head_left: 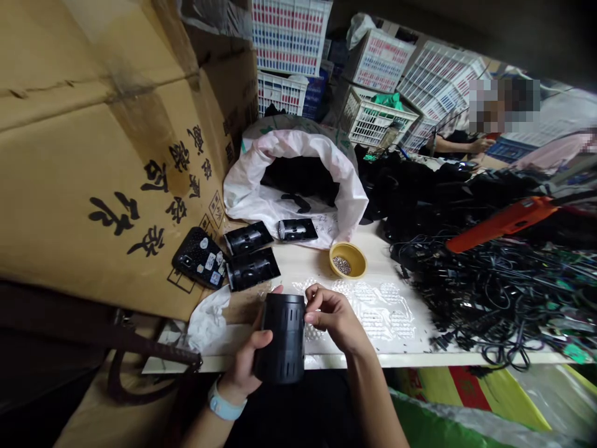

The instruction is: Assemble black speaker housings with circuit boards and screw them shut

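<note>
Holding black slotted cylinder (283, 339), left hand (245, 364) wrapped around, right hand (333, 317) at rim

Stacked white plastic crates (289, 43) fill the back — a large cardboard carton (102, 174) walls off the left.

We hold a black slotted cylindrical housing (282, 339) in our left hand (242, 361), our right hand (333, 314) touching its side, over bubble wrap (377, 311), near a yellow bowl (357, 261) of small metal parts.
</note>
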The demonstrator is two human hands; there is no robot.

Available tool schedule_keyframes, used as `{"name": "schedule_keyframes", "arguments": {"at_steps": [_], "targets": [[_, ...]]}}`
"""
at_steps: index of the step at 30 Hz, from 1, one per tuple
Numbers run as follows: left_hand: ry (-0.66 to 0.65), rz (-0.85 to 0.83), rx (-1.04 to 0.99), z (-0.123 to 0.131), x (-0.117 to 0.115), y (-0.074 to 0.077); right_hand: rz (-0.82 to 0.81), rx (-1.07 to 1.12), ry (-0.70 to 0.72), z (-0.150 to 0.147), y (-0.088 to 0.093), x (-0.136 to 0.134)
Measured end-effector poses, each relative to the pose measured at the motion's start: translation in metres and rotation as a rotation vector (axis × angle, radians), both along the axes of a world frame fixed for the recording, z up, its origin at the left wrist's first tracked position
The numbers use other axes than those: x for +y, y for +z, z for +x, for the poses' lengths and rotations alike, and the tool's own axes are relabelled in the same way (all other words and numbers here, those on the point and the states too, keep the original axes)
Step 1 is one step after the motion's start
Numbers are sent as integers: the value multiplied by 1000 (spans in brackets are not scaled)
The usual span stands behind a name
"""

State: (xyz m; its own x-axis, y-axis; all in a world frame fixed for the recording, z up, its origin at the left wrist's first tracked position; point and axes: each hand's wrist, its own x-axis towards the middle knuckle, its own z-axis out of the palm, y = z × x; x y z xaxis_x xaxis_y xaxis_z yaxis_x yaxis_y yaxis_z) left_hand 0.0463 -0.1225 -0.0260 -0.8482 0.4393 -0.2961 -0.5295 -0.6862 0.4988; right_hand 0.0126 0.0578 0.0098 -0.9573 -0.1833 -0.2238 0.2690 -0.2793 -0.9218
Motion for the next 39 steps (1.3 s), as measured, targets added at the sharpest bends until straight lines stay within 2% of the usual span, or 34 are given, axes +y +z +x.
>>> {"name": "schedule_keyframes", "arguments": {"at_steps": [4,6,9,11,12,14,16,18,19,21,25,30,35,39], "targets": [[-16,19,54,3,-3,-2,-48,-41,76,-1,-4,0],[-85,44,57,3,-6,1,-50,-82,143,-3,-5,2],[-227,103,69,2,-8,6,53,-110,237,-6,-4,7],[-255,112,78,2,-8,9,156,-70,325,-9,3,13],[-245,106,77,2,-7,10,234,-26,353,-12,9,17],[-199,82,74,2,-4,9,584,63,278,-22,23,28],[-149,52,67,3,-2,5,1067,72,58,-39,36,41],[-124,11,39,3,-2,1,1415,-15,-112,-61,42,55],[-119,-7,25,3,-3,-1,1495,-71,-119,-73,42,61],[-117,-35,2,3,-5,-3,1569,-156,-44,-93,36,68],[-135,-30,8,1,-5,2,1674,-201,65,-115,16,68],[-179,33,61,-2,-2,5,1693,-173,15,-112,11,66],[-140,49,8,-2,-2,-3,1577,-105,-89,-104,21,76],[-172,96,25,-3,-3,-6,1372,9,-152,-81,32,74]]}}
